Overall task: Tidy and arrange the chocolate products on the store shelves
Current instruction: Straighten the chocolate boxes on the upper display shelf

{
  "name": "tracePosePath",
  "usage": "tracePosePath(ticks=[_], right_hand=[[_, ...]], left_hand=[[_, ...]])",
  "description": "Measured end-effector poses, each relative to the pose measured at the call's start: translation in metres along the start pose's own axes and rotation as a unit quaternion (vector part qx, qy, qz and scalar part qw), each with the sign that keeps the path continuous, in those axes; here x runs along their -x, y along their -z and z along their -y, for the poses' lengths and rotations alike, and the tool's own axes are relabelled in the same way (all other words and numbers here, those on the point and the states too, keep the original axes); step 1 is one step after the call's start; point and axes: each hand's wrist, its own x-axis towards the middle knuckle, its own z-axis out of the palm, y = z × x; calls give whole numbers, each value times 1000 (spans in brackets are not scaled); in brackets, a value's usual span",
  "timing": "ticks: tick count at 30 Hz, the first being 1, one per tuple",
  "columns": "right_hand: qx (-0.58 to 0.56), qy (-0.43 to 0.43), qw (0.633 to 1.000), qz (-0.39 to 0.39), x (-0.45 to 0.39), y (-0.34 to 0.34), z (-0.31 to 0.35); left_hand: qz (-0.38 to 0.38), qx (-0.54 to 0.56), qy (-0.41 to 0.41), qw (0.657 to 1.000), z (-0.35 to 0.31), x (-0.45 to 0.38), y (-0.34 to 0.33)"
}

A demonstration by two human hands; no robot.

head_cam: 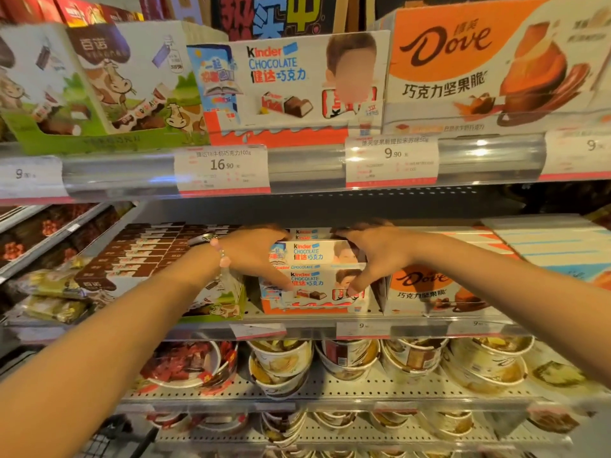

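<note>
A stack of white and orange Kinder chocolate boxes (314, 285) stands on the middle shelf (211, 328). My left hand (254, 256) grips its left side, thumb on the front box. My right hand (377, 256) grips the right side, thumb pressed on the front face. An upper Kinder box (314, 252) sits between both hands. Beside the stack are a Dove box (426, 289) on the right and a brown cow-print chocolate tray (142, 256) on the left.
The upper shelf holds a large Kinder box (291, 84), a Dove box (489, 61) and a cow-print box (99, 81), above price tags (221, 168). Below are tubs of wrapped sweets (281, 361). Wrapped bars (49, 292) lie at far left.
</note>
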Motion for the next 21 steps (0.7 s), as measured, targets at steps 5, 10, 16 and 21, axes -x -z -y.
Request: tracePosePath(ticks=[5,10,16,21], right_hand=[[-54,7,998,-12,3,1,1],[-12,36,998,-49,10,-2,3],[-44,74,996,-21,17,1,8],[15,59,998,-10,17,-1,10]], left_hand=[[-20,-39,-4,999,-2,-1,0],[-16,-59,-21,998,2,-3,-2],[-25,-102,-44,993,-2,-1,-3],[-29,-153,-57,986,1,0,-7]])
